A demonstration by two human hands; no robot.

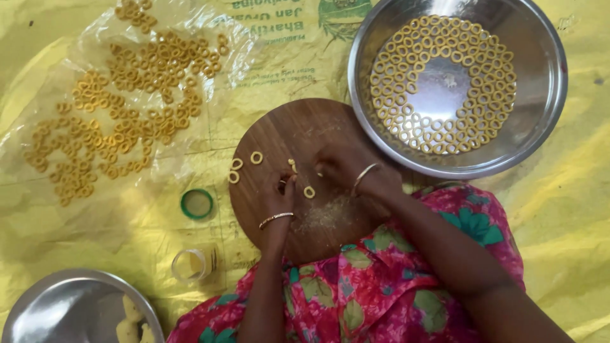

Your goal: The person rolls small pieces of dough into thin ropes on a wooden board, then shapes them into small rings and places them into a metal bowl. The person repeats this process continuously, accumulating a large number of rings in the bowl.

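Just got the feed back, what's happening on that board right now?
A person's left hand and right hand work a small bit of dough on the round wooden board. Four finished dough rings lie on the board. Many more fill the steel bowl and the clear plastic sheet.

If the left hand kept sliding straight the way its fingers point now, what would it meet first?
The left hand points up the round wooden board. Likely first is the small dough piece just ahead of its fingers; the ring lies slightly left of that line. Depth is hard to judge.
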